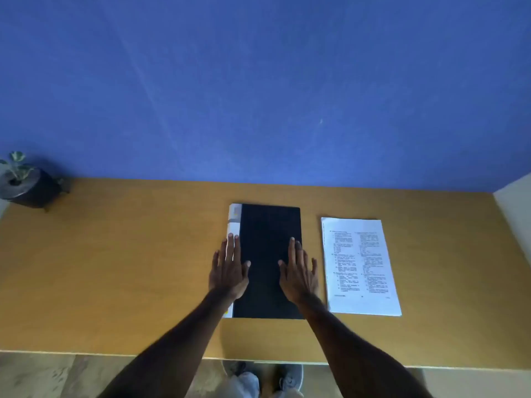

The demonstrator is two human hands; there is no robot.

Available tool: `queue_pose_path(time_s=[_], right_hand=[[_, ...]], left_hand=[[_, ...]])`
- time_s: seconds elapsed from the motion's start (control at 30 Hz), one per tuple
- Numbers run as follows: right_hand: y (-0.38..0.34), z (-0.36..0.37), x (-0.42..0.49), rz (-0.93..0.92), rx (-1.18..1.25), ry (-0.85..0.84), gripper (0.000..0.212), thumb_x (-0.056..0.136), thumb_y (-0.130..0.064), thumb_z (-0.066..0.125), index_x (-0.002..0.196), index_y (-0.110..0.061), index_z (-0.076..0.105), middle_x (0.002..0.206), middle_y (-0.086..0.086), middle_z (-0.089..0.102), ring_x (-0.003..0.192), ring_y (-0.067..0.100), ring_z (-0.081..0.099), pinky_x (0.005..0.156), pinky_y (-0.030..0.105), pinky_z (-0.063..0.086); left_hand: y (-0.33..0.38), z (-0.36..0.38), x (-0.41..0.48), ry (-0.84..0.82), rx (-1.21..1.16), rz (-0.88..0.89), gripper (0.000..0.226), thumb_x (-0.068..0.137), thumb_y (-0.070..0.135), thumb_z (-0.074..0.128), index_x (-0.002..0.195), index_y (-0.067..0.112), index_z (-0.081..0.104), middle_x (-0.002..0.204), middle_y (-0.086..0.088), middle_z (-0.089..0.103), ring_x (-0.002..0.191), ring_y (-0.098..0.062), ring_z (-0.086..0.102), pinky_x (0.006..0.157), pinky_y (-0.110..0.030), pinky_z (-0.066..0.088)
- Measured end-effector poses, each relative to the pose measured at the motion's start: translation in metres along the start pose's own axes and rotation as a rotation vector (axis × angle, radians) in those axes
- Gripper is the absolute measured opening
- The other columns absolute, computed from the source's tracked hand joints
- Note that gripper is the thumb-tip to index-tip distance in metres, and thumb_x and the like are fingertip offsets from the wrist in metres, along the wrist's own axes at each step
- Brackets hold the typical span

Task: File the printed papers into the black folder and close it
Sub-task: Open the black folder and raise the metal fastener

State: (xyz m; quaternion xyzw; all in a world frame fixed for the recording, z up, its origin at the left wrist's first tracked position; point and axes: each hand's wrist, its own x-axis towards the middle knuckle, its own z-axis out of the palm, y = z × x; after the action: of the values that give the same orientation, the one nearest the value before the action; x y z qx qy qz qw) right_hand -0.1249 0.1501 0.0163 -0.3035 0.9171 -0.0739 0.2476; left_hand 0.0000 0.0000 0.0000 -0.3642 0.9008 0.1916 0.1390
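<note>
The black folder lies closed and flat in the middle of the wooden desk, with a white strip along its left spine edge. My left hand rests flat on the folder's left edge, fingers spread, holding nothing. On the folder's right side my right hand lies flat too, fingers apart. The printed papers sit as a neat white stack on the desk just right of the folder, apart from it and untouched.
A small potted plant stands at the desk's far left corner. The wooden desk meets a blue wall behind; a white panel borders its right end. The desk's front edge and my shoes show below.
</note>
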Motion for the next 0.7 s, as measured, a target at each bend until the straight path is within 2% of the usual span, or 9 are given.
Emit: queue_pose_path(time_s=[0.13,0.2,0.3,0.37,0.43,0.53,0.7], right_hand=[[-0.001,0.005,0.003,0.118,0.073,0.007,0.076,0.117,-0.044,0.035,0.176,-0.014,-0.002,0.178,0.004,0.025,0.161,0.025,0.037,0.127,0.053,0.039],[-0.002,0.006,0.004,0.195,0.101,0.005,0.074,0.117,-0.043,0.037,0.176,-0.011,0.005,0.174,0.006,0.031,0.156,0.028,0.041,0.122,0.052,0.044],[0.003,0.006,0.007,0.300,0.141,-0.003,0.060,0.115,-0.039,0.043,0.166,-0.010,0.029,0.163,0.010,0.041,0.149,0.030,0.046,0.118,0.051,0.047],[0.005,0.006,0.008,0.317,0.130,-0.013,0.051,0.113,-0.035,0.047,0.156,-0.009,0.038,0.157,0.011,0.043,0.146,0.030,0.047,0.116,0.050,0.048],[0.005,0.005,0.011,0.330,0.161,-0.015,0.050,0.111,-0.031,0.051,0.154,-0.007,0.040,0.156,0.013,0.043,0.146,0.032,0.047,0.116,0.049,0.049],[0.003,0.002,0.019,0.393,0.297,-0.026,0.052,0.106,-0.022,0.060,0.149,-0.001,0.041,0.154,0.017,0.042,0.149,0.038,0.043,0.116,0.049,0.046],[0.011,-0.007,0.030,0.451,0.487,-0.068,0.052,0.100,-0.009,0.063,0.146,0.005,0.044,0.153,0.024,0.044,0.149,0.043,0.041,0.123,0.050,0.042]], left_hand=[[-0.007,0.008,0.002,-0.047,-0.033,-0.064,0.079,0.117,0.047,0.025,0.174,0.010,-0.016,0.185,-0.007,-0.017,0.174,-0.026,-0.003,0.142,-0.045,0.009],[-0.009,0.010,0.002,-0.045,-0.029,-0.061,0.080,0.117,0.046,0.029,0.174,0.009,-0.013,0.185,-0.009,-0.009,0.174,-0.027,0.007,0.141,-0.044,0.016],[-0.012,0.008,0.005,-0.035,-0.048,-0.045,0.082,0.116,0.041,0.038,0.175,0.006,-0.008,0.185,-0.011,0.001,0.171,-0.029,0.020,0.137,-0.042,0.029],[-0.011,0.005,0.006,-0.033,-0.069,-0.082,0.082,0.115,0.037,0.043,0.175,0.005,-0.003,0.185,-0.013,0.008,0.167,-0.032,0.031,0.131,-0.041,0.039],[-0.009,0.002,0.006,-0.052,-0.117,-0.144,0.080,0.114,0.034,0.047,0.174,0.003,0.003,0.182,-0.014,0.018,0.161,-0.035,0.040,0.122,-0.043,0.048],[-0.010,0.002,0.007,-0.061,-0.157,-0.184,0.078,0.112,0.031,0.052,0.173,0.003,0.013,0.175,-0.013,0.032,0.157,-0.035,0.044,0.114,-0.044,0.056],[-0.015,0.002,0.009,-0.092,-0.150,-0.164,0.084,0.107,0.032,0.060,0.171,0.002,0.015,0.171,-0.013,0.032,0.154,-0.036,0.042,0.106,-0.044,0.060]])
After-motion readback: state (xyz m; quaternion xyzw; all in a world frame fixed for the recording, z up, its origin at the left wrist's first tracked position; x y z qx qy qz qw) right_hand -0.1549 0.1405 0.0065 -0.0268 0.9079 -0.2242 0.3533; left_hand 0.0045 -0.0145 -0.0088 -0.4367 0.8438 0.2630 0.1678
